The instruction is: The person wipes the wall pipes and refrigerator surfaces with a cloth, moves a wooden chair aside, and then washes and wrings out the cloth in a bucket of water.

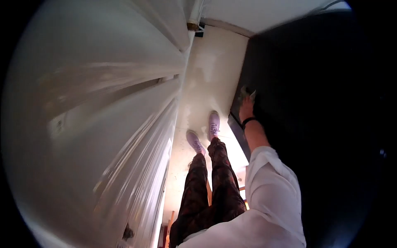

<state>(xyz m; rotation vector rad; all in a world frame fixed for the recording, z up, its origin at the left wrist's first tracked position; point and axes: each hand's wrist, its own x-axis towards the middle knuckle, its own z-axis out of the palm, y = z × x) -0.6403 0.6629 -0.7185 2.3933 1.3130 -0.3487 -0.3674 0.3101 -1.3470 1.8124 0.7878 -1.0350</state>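
White sleeve leads to right hand holding crumpled material.

Glossy, smooth floor; matt, dark panel on the right; shiny, streaked white surface on the left. White cloth sleeve, patterned cloth trousers, matt shoes. Crumpled scrap, cloth or paper unclear.
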